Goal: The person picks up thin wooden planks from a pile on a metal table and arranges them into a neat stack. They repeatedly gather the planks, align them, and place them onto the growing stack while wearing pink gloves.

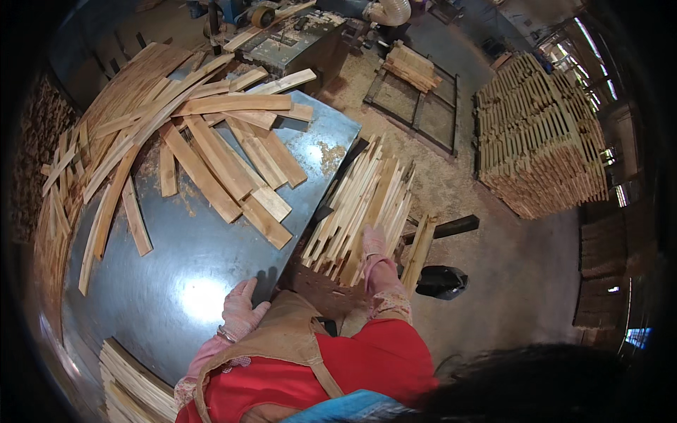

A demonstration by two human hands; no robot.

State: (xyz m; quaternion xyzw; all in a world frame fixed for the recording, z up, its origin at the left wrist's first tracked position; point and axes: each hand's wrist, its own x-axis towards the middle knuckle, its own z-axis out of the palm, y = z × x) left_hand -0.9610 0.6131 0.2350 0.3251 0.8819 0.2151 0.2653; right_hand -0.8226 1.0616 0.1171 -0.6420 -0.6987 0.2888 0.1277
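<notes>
My left hand (pixel 243 309), in a pale pink glove, rests at the near edge of the metal-topped table (pixel 162 282), fingers apart and holding nothing. My right hand (pixel 374 242), also gloved, lies on top of a stack of pale wooden strips (pixel 338 225) to the right of the table. Beneath it runs a wider, browner board (pixel 381 192), lengthwise along the stack. Its fingers seem stretched out flat over the wood; their tips are too small to make out clearly. Several loose wooden boards (pixel 211 166) lie crisscrossed on the table's far side.
A long pile of strips (pixel 127 92) borders the table's far left. More strips (pixel 134 381) stand at the near left. A machine (pixel 293 42) covered in shavings is at the back. To the right are a metal frame (pixel 457 116), a tall crisscross wood stack (pixel 539 137) and a black object (pixel 442 282).
</notes>
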